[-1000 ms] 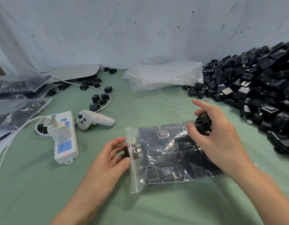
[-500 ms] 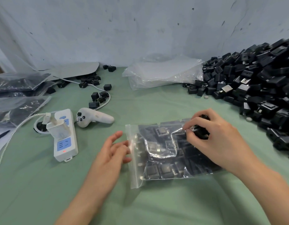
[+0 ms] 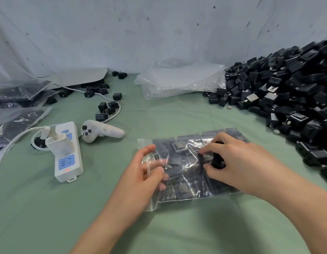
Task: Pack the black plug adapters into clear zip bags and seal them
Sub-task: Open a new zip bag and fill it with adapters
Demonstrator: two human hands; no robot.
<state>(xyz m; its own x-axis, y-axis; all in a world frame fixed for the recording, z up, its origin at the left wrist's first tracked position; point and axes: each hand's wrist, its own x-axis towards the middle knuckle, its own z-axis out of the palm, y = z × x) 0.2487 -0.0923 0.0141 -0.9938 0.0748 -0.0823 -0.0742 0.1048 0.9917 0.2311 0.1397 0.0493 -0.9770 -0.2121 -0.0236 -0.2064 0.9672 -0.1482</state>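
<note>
Clear zip bag [image 3: 184, 191] lay flat on the green cloth table [image 3: 177, 121] right in front of the person. It was approx full of black plug adapters in rows. Zip strip & mouth were at its left edge, not yet sealed.

Left hand [image 3: 146, 173] was at that mouth, thumb on top & fingers showing thru the film, so it looked to pinch the upper lip. Blur there, so not 100% sure. Right hand [image 3: 238, 165] rested over the bag's middle, fingers curled round one loose black adapter [image 3: 216, 159], which seemed to be outside the film. Hands were near each other, not touching.

Step in hand, prob.: get that adapter in.

To do it well:
- Left hand lifts the lip enough for a real opening, w/ the lower lip down on the cloth.
- Right hand brings the adapter round to the mouth & slides it in flat, into a gap, not on top of a row. Otherwise the bag bulges & the zip won't meet.
- No shoving, b/c the film looked thin & the rows would shift.
- Then press air out & run the zip end to end.

Big pile of black adapters [image 3: 287, 92] lay at right, w/ a stack of empty clear bags [image 3: 177, 79] at the back.
</note>
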